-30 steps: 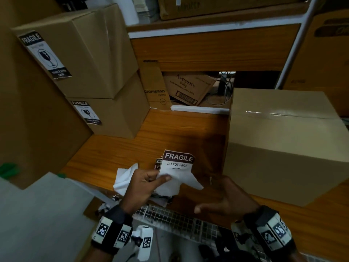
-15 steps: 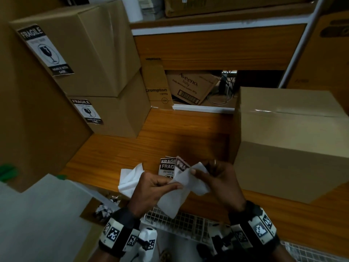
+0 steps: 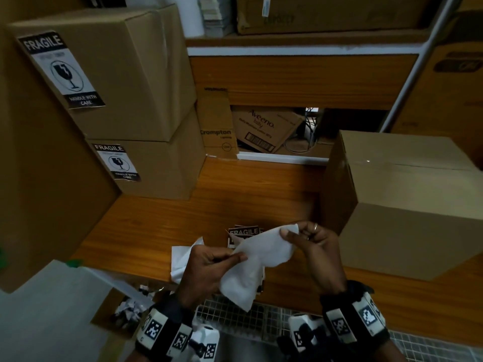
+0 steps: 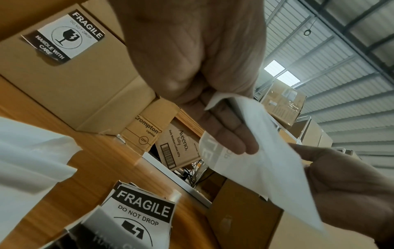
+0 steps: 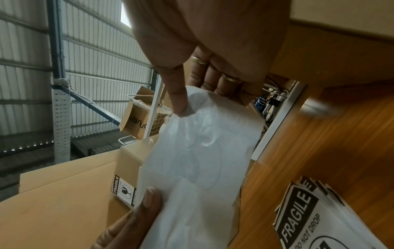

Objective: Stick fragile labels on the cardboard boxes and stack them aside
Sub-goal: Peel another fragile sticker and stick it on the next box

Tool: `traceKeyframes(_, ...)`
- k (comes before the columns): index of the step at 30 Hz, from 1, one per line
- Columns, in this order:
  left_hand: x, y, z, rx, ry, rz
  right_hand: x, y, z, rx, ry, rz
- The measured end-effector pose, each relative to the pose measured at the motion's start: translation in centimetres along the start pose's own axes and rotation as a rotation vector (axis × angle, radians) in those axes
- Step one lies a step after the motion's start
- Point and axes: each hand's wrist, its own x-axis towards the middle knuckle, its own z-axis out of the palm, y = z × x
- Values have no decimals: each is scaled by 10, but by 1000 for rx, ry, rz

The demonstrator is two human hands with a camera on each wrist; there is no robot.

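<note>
Wooden worktop (image 3: pixel 156 226) fills lower frame. At bottom centre, my left hand (image 3: pixel 206 267) and right hand (image 3: pixel 313 246) each pinch the fragile label (image 3: pixel 261 254). Risk: peeled adhesive folds onto itself.

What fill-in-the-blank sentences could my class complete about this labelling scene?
1. Both hands, left hand and right hand, pinch one white ____.
2. The number of stacked boxes already wearing a fragile label is ____.
3. The spare labels lie on the wooden ____.
4. The box on the right shows ____ label.

Missing words: sheet; two; table; no
</note>
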Motion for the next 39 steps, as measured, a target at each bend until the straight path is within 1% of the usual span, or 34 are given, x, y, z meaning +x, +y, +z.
traceKeyframes(4, 4, -4, -8, -52, -33, -29, 0, 5, 7, 45, 45, 17)
traceKeyframes(7, 3, -7, -12, -12, -41, -21, -1, 9, 10, 89, 92, 41)
traceKeyframes(10, 2, -6, -13, 15, -53, -10, 0, 8, 15, 72, 96, 26)
traceKeyframes(11, 3, -6, -14, 53, -72, 14, 1, 7, 15, 58, 91, 19)
traceKeyframes(13, 4, -4, -16, 149, -141, 68, 4, 4, 13, -11, 37, -26)
traceKeyframes(14, 6, -2, -17, 163, -172, 79, 4, 2, 12, -67, -12, -57)
traceKeyframes(16, 11, 2, -22, 98, -210, 52, 3, -2, 15, -168, -130, -108)
traceKeyframes(18, 20, 4, -26, 55, -180, 25, -1, -3, 18, -197, -207, -150)
traceKeyframes(19, 25, 3, -29, 64, -151, 34, -2, -3, 20, -214, -231, -165)
traceKeyframes(22, 34, 2, -35, 56, -116, 72, -5, -3, 19, -294, -307, -160)
traceKeyframes(25, 39, -6, -42, 20, -50, 68, -9, 0, 16, -288, -412, -143)
traceKeyframes(26, 39, -9, -43, 42, -42, 73, -11, 2, 15, -272, -453, -139)
traceKeyframes(29, 36, -11, -38, 56, -85, 94, -14, 4, 20, -254, -554, -166)
traceKeyframes(31, 36, -13, -37, 34, -72, 134, -15, 5, 27, -250, -547, -185)
traceKeyframes(34, 36, -14, -39, 6, -67, 151, -15, 9, 40, -306, -448, -229)
traceKeyframes(37, 34, -14, -43, -21, -115, 129, -14, 18, 51, -378, -334, -251)
traceKeyframes(39, 34, -18, -48, -39, -158, 127, -14, 22, 55, -353, -327, -245)
